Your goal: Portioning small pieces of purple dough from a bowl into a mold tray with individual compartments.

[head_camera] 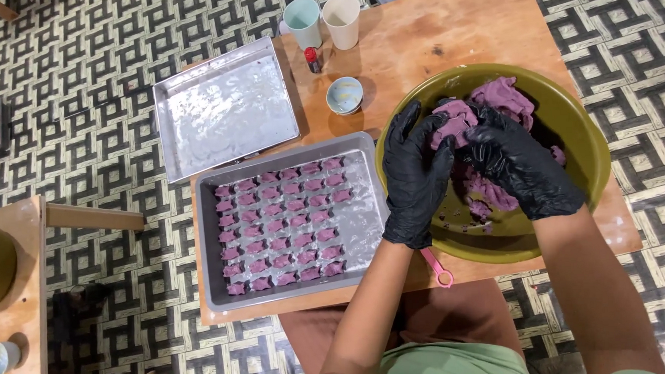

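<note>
Both my hands wear black gloves and work inside a large olive-green bowl (581,134) on a low wooden table (445,35). My left hand (413,180) and my right hand (520,166) press together on a lump of purple dough (452,124). More purple dough (502,96) lies at the back of the bowl and under my hands. Left of the bowl sits a metal tray (363,215) holding rows of several small purple shaped pieces (278,226).
An empty metal tray (227,109) lies at the table's far left corner. Two cups (321,19), a small red-capped bottle (312,59) and a little bowl (344,95) stand at the back. A pink tool (438,270) pokes out beneath the bowl. Another wooden table (19,294) stands at left.
</note>
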